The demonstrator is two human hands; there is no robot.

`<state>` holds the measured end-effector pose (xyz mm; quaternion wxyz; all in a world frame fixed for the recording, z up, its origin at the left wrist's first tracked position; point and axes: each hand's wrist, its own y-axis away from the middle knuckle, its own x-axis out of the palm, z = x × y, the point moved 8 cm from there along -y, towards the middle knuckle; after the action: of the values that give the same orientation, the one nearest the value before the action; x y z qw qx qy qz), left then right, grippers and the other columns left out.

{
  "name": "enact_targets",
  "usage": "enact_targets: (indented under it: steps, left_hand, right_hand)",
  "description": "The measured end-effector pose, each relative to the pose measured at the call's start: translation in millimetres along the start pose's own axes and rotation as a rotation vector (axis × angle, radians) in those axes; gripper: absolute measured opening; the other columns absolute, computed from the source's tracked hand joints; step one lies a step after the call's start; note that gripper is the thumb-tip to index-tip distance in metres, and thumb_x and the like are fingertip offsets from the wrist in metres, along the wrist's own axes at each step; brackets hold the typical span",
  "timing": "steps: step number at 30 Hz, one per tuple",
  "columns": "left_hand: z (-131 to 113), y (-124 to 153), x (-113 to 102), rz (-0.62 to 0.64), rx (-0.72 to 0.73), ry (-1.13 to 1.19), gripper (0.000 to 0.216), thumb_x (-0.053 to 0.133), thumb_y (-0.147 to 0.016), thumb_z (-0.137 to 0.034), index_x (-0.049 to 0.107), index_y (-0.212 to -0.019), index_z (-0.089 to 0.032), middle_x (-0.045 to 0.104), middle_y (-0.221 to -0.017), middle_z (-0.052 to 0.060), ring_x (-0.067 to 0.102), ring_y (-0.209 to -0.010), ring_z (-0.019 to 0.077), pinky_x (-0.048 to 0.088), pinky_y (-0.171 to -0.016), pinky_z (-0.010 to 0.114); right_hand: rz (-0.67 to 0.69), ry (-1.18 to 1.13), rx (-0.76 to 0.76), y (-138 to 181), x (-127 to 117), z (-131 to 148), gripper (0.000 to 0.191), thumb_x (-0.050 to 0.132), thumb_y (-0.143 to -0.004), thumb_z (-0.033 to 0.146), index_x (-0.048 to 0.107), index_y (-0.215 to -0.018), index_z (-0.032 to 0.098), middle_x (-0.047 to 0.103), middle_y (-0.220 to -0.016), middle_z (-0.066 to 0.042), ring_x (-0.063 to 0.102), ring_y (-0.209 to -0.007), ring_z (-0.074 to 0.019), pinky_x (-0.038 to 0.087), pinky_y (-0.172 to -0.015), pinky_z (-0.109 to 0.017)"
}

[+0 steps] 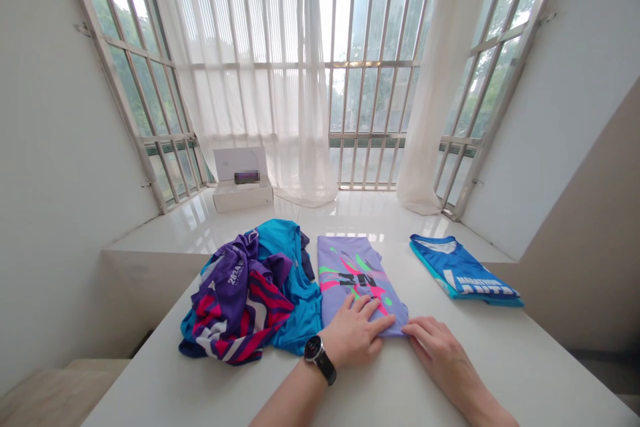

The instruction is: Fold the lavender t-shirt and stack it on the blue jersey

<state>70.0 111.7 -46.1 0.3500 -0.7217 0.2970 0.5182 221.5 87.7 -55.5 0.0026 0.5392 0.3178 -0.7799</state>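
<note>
Lavender fabric, apparently a thin sports knit, formed the folded shirt [345, 260], which lay flat on the white table [370, 393] just to the right of the crumpled pile [240, 287], the reference for all positions below. Whether its left edge touched the pile could not be told.

Handling: the shirt was judged light, limp and somewhat slippery, with little risk of breakage. Its layers were likely to slide over one another if only the top one was pulled. Suitable grip points were the lower corners and the folded side edges, taken through all layers with a light pinch while a flat palm steadied the print.

Left hand [357, 330]: open, palm down, fingers spread across the lower part of the shirt, on the side nearer the pile. It pressed on the fabric and grasped nothing. A watch [314, 348] was strapped to its wrist.

Right hand [437, 347]: nearly closed, farther right of the pile, thumb and fingers drawn together at the shirt's lower right corner. It appeared to pinch the edge; the number of layers caught was hidden.

Folded blue shirts [465, 273] lay well to the right of the pile.
</note>
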Motion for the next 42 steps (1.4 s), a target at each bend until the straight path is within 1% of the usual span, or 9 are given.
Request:
enact_targets:
  steps: [6,10,13,16,21,24,27,32,42]
  left_hand:
    - [-5.4,2.2,-3.2,0.058,0.017,0.029,0.061,0.032,-0.1,-0.061,0.033,-0.152,-0.03,0.033,-0.159,0.014,0.03,-0.144,0.0359,0.024,-0.114,0.062]
    - [-18.5,5.8,-4.8,0.08,0.046,0.07,0.07,0.03,-0.097,-0.067,0.029,-0.154,-0.026,0.03,-0.159,0.016,0.026,-0.145,0.0392,0.021,-0.114,0.065]
    - [-28.1,4.5,-6.3,0.054,0.065,0.112,0.074,0.033,-0.095,-0.069,0.034,-0.151,-0.021,0.035,-0.156,0.018,0.027,-0.145,0.0391,0.021,-0.115,0.066]
    - [-24.5,-2.6,-9.2,0.025,0.044,0.175,0.062,0.043,-0.096,-0.064,0.05,-0.14,-0.021,0.05,-0.145,0.015,0.034,-0.142,0.0362,0.026,-0.115,0.063]
    - [-0.8,-8.6,-18.1,-0.038,0.021,0.265,0.033,0.039,-0.102,-0.032,0.068,-0.111,-0.018,0.068,-0.12,0.009,0.059,-0.117,0.0208,0.045,-0.105,0.033]
    - [17.2,-0.7,-19.8,-0.127,-0.117,0.118,0.043,0.046,-0.099,-0.041,0.056,-0.132,-0.015,0.057,-0.138,0.014,0.05,-0.13,0.0279,0.039,-0.112,0.043]
    - [18.4,6.8,-8.0,-0.069,-0.149,0.012,0.058,0.037,-0.101,-0.053,0.043,-0.146,-0.016,0.041,-0.154,0.016,0.034,-0.143,0.0337,0.027,-0.118,0.054]
    - [11.5,14.8,-4.5,-0.07,-0.154,-0.023,0.058,0.027,-0.102,-0.056,0.042,-0.148,-0.022,0.039,-0.156,0.012,0.032,-0.145,0.0305,0.026,-0.119,0.052]
    - [15.8,30.2,-6.2,-0.107,-0.293,-0.004,0.061,0.032,-0.098,-0.064,0.046,-0.146,-0.029,0.037,-0.158,0.01,0.03,-0.146,0.0325,0.02,-0.12,0.056]
  right_hand:
    - [0.02,0.021,0.034,7.8,-9.2,7.0,0.022,0.052,-0.09,0.021,0.07,-0.1,0.027,0.072,-0.1,-0.007,0.068,-0.092,-0.0218,0.054,-0.081,-0.036]
    - [-0.066,0.058,0.042,-5.1,-20.4,10.4,0.022,0.05,-0.095,0.032,0.07,-0.09,0.024,0.073,-0.093,-0.007,0.068,-0.089,-0.0214,0.054,-0.081,-0.037]
    - [-0.095,0.069,0.048,-24.3,-13.3,9.8,0.032,0.046,-0.098,0.04,0.069,-0.113,0.022,0.071,-0.119,-0.01,0.064,-0.113,-0.0246,0.053,-0.095,-0.041]
    - [0.068,0.029,0.065,-35.8,17.6,5.4,0.051,0.037,-0.1,0.048,0.056,-0.138,0.02,0.056,-0.145,-0.011,0.051,-0.134,-0.025,0.048,-0.107,-0.043]
    - [0.316,0.035,0.131,-26.9,58.8,-7.3,0.061,0.027,-0.101,0.052,0.047,-0.147,0.018,0.042,-0.154,-0.009,0.04,-0.142,-0.0261,0.039,-0.116,-0.049]
    - [0.344,0.083,0.135,-23.6,64.8,-10.3,0.061,0.026,-0.1,0.051,0.043,-0.148,0.017,0.038,-0.156,-0.008,0.037,-0.144,-0.0266,0.035,-0.118,-0.051]
    - [0.324,0.102,0.133,-22.8,65.3,-10.5,0.06,0.026,-0.101,0.049,0.042,-0.149,0.017,0.038,-0.156,-0.007,0.037,-0.144,-0.0254,0.035,-0.118,-0.05]
    - [0.278,0.106,0.136,-17.1,62.0,-7.9,0.057,0.027,-0.101,0.047,0.043,-0.149,0.02,0.04,-0.156,-0.006,0.038,-0.144,-0.0246,0.036,-0.118,-0.048]
    - [0.252,0.1,0.17,-12.7,50.2,-0.3,0.056,0.031,-0.1,0.046,0.047,-0.147,0.02,0.045,-0.153,-0.008,0.042,-0.141,-0.0255,0.038,-0.116,-0.048]
